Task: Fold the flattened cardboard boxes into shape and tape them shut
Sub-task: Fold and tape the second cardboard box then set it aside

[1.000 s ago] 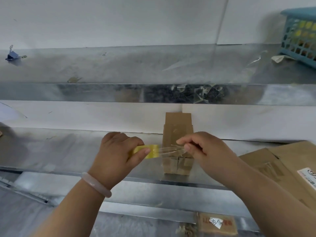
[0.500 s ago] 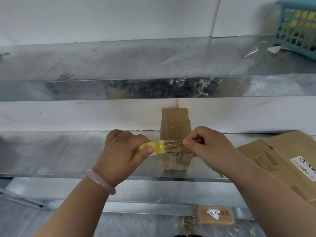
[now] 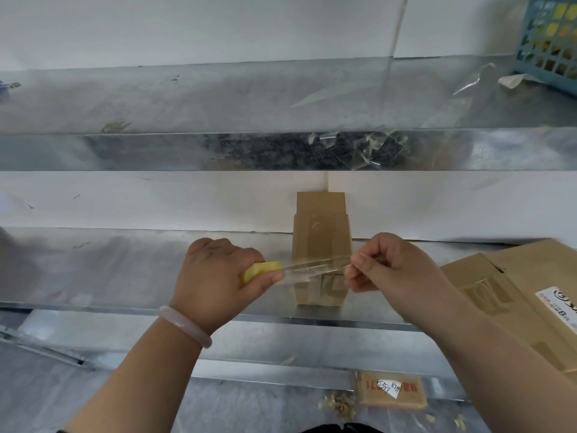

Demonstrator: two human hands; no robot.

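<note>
Slack could let the clear strip (image 3: 315, 268), held between our left hand (image 3: 215, 276) gripping the yellow roll (image 3: 262, 270) and our right hand (image 3: 396, 270) pinching its end, stick to itself short of the upright box (image 3: 321, 232) at frame centre.

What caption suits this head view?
Left hand grips a yellow tape roll, right hand pinches its clear strip, stretched in front of a small cardboard box.

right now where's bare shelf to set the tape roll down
Widest bare patch: the lower shelf left of the left hand, which holds the tape roll. A narrow gap lies between the small box and the flat cardboard, behind the right hand, which pinches the tape strip. The shelf's right end is crowded with cardboard.
</note>
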